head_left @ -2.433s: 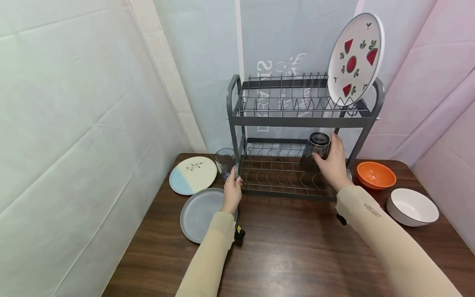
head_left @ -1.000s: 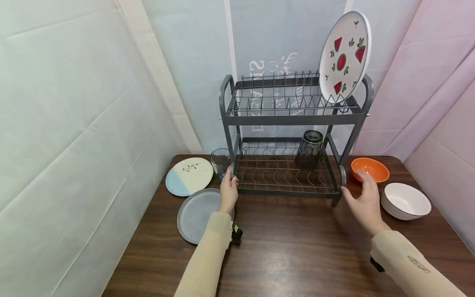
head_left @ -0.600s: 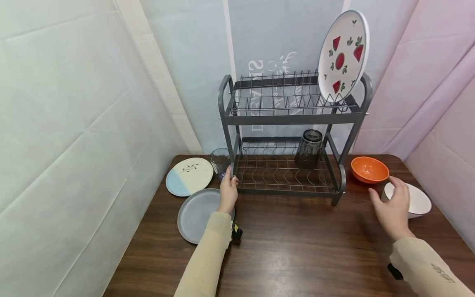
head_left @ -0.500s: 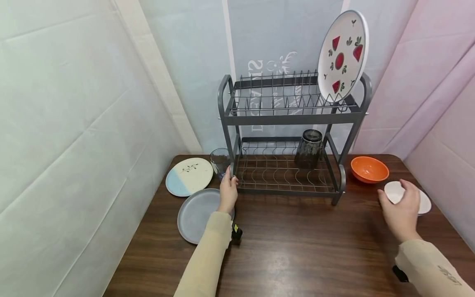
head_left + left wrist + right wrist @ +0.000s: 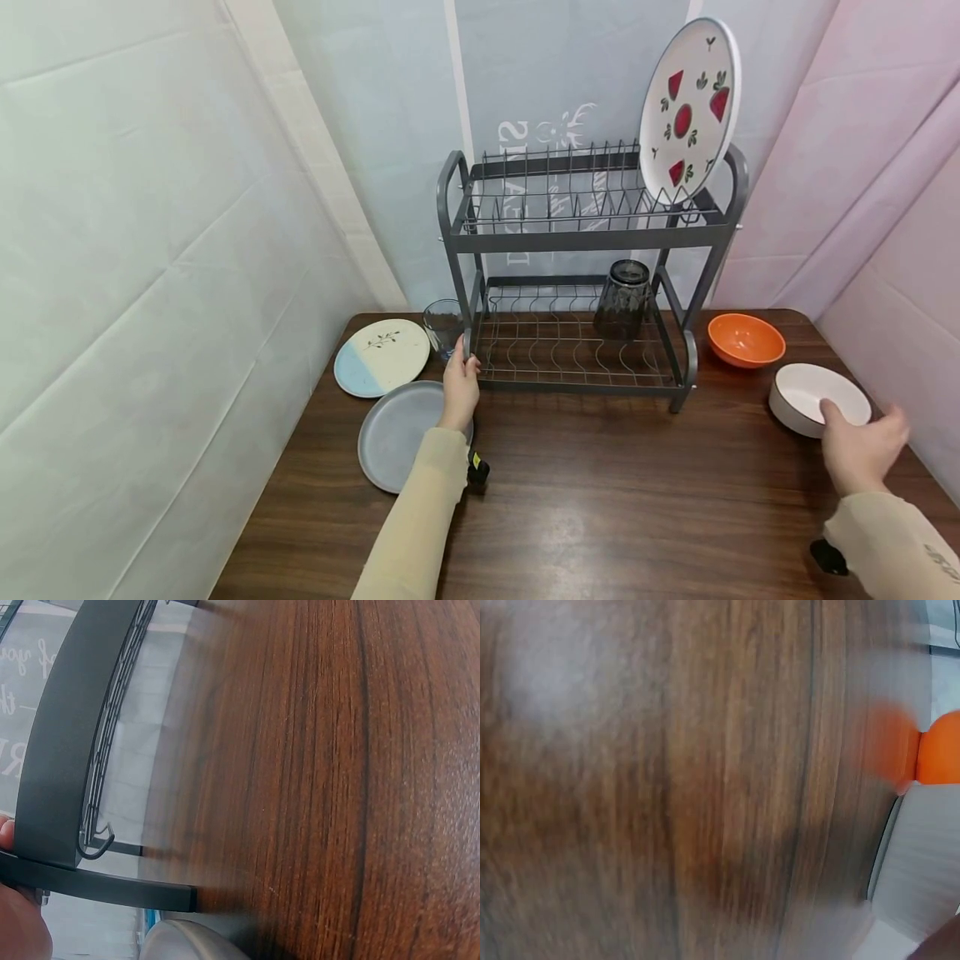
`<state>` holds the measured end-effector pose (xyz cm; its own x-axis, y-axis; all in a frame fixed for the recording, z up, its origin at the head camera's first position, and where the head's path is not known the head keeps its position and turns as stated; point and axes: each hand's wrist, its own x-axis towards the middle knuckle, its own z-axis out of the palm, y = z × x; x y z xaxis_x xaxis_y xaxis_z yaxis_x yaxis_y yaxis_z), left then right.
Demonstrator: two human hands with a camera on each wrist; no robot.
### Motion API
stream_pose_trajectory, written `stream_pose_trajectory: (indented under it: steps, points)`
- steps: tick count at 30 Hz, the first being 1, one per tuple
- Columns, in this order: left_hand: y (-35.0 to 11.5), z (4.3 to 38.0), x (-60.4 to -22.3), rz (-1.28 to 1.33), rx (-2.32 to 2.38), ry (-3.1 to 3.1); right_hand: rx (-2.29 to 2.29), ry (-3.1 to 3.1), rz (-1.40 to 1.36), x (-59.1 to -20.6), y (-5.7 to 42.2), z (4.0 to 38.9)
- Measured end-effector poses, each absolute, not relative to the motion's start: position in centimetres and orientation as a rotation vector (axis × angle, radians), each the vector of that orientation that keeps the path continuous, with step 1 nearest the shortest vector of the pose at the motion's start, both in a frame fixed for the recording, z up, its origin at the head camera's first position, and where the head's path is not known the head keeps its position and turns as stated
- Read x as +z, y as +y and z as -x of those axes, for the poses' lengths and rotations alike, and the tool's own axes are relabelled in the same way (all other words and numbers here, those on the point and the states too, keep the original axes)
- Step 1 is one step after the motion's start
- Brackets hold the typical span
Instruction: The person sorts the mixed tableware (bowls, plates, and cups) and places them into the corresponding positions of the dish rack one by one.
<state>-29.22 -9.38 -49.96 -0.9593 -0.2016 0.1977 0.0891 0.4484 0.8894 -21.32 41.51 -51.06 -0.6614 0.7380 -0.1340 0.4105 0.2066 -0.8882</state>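
Walls: pale sheets (image 5: 360, 100) hang around you, whitish on the left and pink on the right.
Counter: brown wood (image 5: 585, 500), with a shiny spot in front of you.
Rack: the dark rack (image 5: 592, 242) has two shelves and sits at the back of the counter.
Left hand: your left hand (image 5: 460, 392) has stayed on the rack, its fingers curled round the front left post.
Right hand: your right hand (image 5: 862, 450) is a bit blurry, thumb and fingers spread wide, holding nothing.
White bowl: the white bowl (image 5: 804, 402) sits right way up on the right of the counter. Your right hand is at its near right side; you cannot tell if they touch.
Dark glass: the dark glass (image 5: 622, 304) stands upside down on the low shelf, near the right end.
What changed: your right hand was at the dark glass; it has let go and gone past the orange bowl (image 5: 746, 340) to the white bowl.
What it means: the dark glass looks done, and the white bowl seems to be what you want now.
Up top: a fruit plate (image 5: 690, 112) leans on the top shelf's right end.
On the left: a gray plate (image 5: 405, 433), a blue and cream plate (image 5: 382, 357) and a clear glass (image 5: 441, 323) wait beside the rack.
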Motion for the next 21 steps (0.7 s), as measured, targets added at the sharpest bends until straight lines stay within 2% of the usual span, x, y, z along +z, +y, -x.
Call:
stream_pose_trajectory:
  steps: [9,17,21]
  points:
    - [-9.39,29.23,-49.96,-0.093,-1.518,-2.419,1.777,-1.97,1.277,-51.15,41.86,21.47]
    - [-9.38,29.26,-49.96,-0.088,-1.526,-2.418,1.778,-2.029,1.294,-51.59,42.21,21.56]
    - [-9.41,29.3,-50.03,-0.096,-1.531,-2.417,1.942,-1.935,1.288,-51.03,42.09,21.6]
